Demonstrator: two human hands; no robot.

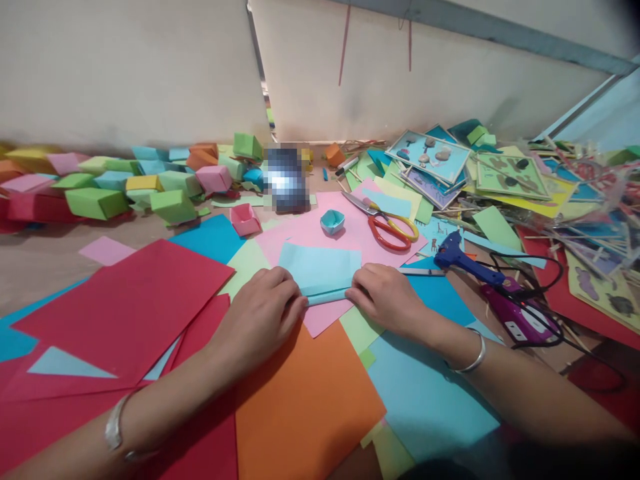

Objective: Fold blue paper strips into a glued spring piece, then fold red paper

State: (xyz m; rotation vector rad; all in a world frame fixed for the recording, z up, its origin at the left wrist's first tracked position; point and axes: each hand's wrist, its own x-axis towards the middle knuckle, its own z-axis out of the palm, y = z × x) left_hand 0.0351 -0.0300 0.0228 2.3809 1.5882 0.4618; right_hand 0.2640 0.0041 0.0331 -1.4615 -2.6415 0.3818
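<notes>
A light blue paper (323, 267) lies on pink sheets in the middle, its near edge folded into a narrow strip. My left hand (267, 303) pinches the left end of that strip, fingers closed. At the right end, my right hand (387, 297) grips the same fold with curled fingers. Just beyond the paper sits a small blue folded paper box (333, 222). A pink paper box (245, 220) stands to its left. Scissors with red and yellow handles (390, 230) rest to the right of the blue box.
Many coloured paper boxes (97, 203) line the back left. Red sheets (125, 307) lie at left, an orange sheet (305, 407) in front. A blue glue gun (467, 260), its black cord and a purple power strip (520, 313) are at right, below piled picture cards (427, 157).
</notes>
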